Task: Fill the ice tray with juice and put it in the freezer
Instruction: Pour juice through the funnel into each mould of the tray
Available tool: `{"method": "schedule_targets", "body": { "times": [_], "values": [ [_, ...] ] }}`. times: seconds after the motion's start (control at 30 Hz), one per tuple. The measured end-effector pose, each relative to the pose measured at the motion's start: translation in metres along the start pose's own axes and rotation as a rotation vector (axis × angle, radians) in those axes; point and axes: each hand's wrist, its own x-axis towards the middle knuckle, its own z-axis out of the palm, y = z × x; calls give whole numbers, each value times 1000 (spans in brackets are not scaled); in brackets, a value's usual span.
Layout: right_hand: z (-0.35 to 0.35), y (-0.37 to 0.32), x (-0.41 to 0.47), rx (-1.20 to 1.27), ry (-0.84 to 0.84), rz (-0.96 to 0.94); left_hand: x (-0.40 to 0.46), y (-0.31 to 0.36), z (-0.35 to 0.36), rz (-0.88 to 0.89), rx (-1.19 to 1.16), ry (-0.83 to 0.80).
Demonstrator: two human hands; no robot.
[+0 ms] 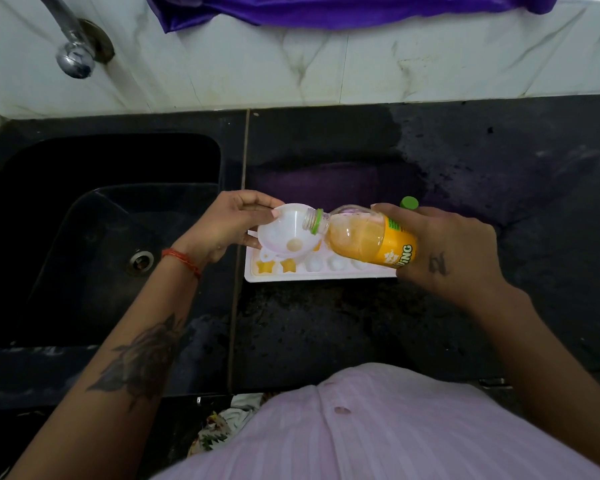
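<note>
Head view: the ice tray (321,271) lay on the desk (326,323); left hand (229,223) pinched the funnel (284,233), right hand (444,244) wrapped the tilted juice bottle (364,239). Filled, it would likely slosh; best gripped level at both ends.

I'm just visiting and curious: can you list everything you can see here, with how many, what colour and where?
White plastic ice tray: one, white, on the black counter; two near-left star cells hold yellow juice.
White plastic funnel: one, white, held over the tray's left end.
Clear juice bottle with yellow label: one, orange juice inside, tilted with its mouth at the funnel.
Green bottle cap: one, green, behind the right hand.
Black stone counter: one, black.
Black sink: one, black, left.
Chrome tap: one, silver, upper left.
Purple cloth: one, purple, top edge.
Left hand: holds the funnel.
Right hand: holds the bottle.
</note>
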Motion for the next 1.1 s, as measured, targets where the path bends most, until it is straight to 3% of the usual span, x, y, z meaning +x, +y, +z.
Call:
{"method": "schedule_targets", "body": {
  "times": [0.77,1.1],
  "values": [
    [-6,19,-10,-163,-54,47,10,1,27,-19,51,-84],
    [-6,18,-11,-12,-30,75,11,4,25,-13,35,-74]
  ]
}}
